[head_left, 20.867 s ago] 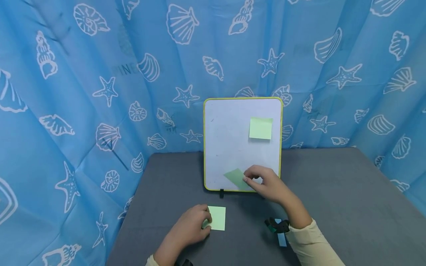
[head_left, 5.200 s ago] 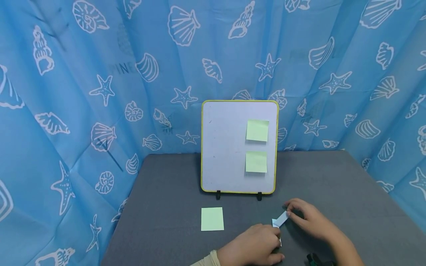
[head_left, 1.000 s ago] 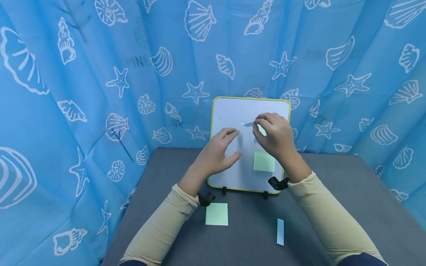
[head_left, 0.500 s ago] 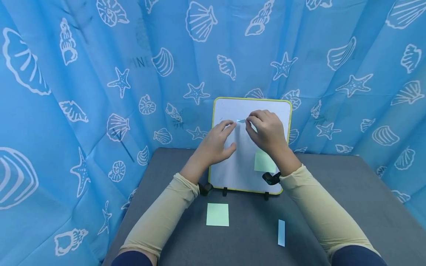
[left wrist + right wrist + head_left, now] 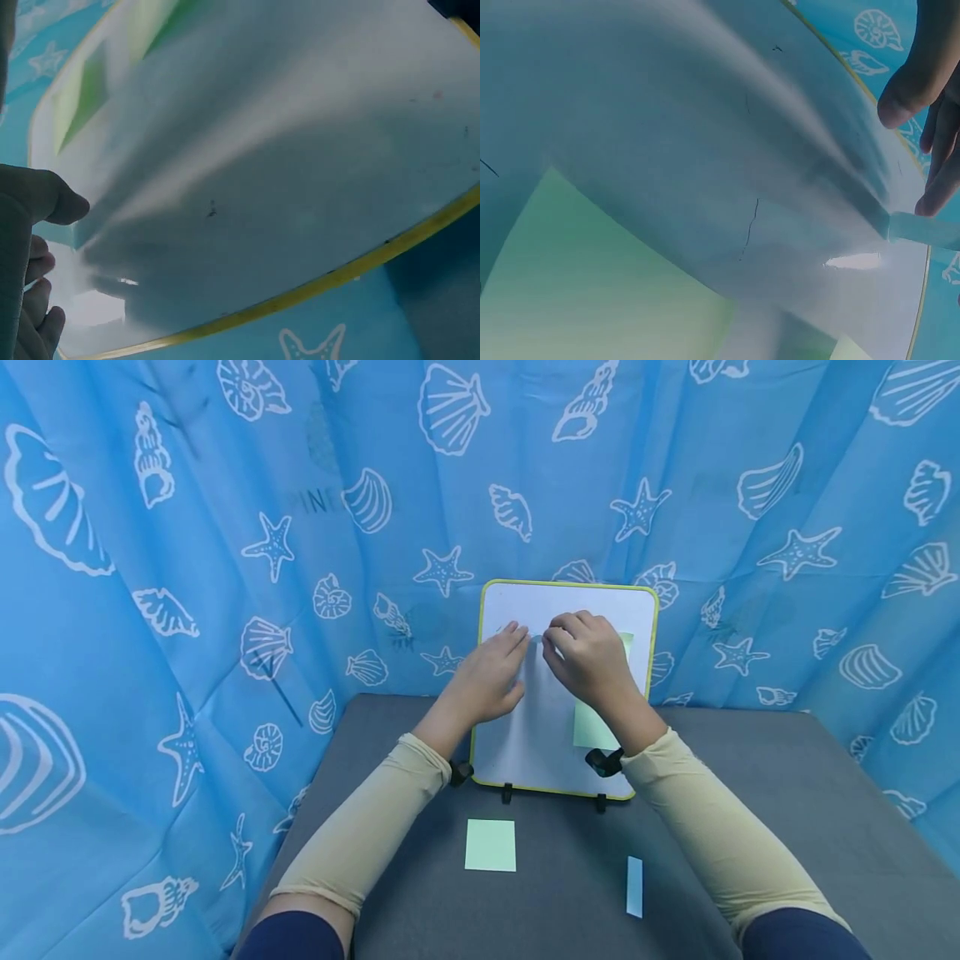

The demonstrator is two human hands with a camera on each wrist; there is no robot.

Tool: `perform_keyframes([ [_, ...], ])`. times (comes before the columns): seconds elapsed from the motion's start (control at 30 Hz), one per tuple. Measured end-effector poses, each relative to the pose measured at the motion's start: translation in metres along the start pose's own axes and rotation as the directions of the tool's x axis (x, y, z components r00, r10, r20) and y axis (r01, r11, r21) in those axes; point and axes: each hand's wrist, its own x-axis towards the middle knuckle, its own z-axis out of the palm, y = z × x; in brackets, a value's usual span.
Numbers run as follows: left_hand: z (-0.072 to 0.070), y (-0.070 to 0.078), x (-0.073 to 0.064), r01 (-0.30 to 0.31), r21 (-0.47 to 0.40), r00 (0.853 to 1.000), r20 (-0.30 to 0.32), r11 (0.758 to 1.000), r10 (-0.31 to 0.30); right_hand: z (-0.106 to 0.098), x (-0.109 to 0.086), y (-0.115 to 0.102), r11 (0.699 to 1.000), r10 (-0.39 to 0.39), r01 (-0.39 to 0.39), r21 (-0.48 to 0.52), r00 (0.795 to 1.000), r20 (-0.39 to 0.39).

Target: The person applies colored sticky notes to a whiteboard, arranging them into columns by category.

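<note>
My right hand (image 5: 588, 656) pinches a narrow light-blue sticky strip (image 5: 922, 229) close to the upper middle of the whiteboard (image 5: 551, 752). To its left, my left hand (image 5: 487, 672) has its fingers nearly straight, fingertips right by the strip's other end. In the head view the strip is almost wholly hidden between the two hands. A green sticky note (image 5: 591, 727) is on the board's right half, and a higher one (image 5: 627, 642) shows only its edge past my right hand. In the right wrist view, a green note (image 5: 592, 277) fills the lower left.
The whiteboard stands upright on small black feet (image 5: 507, 792) on the grey table. In front lie a green sticky square (image 5: 491, 845) and a blue strip (image 5: 634, 887). A blue shell-patterned curtain (image 5: 300, 527) hangs behind.
A second green note went onto the board, then both hands worked at the blue strips on the table. Over the last second, my right hand carried one strip left towards my left hand.
</note>
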Motion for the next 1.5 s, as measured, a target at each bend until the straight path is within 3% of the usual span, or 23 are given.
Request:
perform_keyframes([
  [0.17,0.007,-0.003,0.001,-0.024,0.041,1.000,0.012,0.999,0.023,0.002,-0.001,0.000,1.000,-0.008,0.008,0.000,1.000,0.004],
  [0.47,0.011,-0.005,0.001,-0.023,-0.011,1.000,-0.012,1.000,0.023,0.005,-0.007,0.000,1.000,-0.016,0.016,0.001,0.999,0.033],
  [0.93,0.023,-0.006,0.000,-0.042,0.036,0.999,0.023,0.998,0.042,0.011,-0.020,-0.005,1.000,-0.015,0.015,0.011,0.998,0.056],
  [1.3,0.034,-0.004,-0.005,-0.016,0.111,0.993,0.114,0.994,0.003,0.021,-0.032,-0.007,1.000,-0.014,0.012,0.027,0.996,0.093],
  [1.5,0.038,-0.004,-0.006,-0.008,0.128,0.992,0.127,0.992,-0.008,0.022,-0.035,-0.005,1.000,-0.006,0.007,-0.007,0.994,0.105],
])
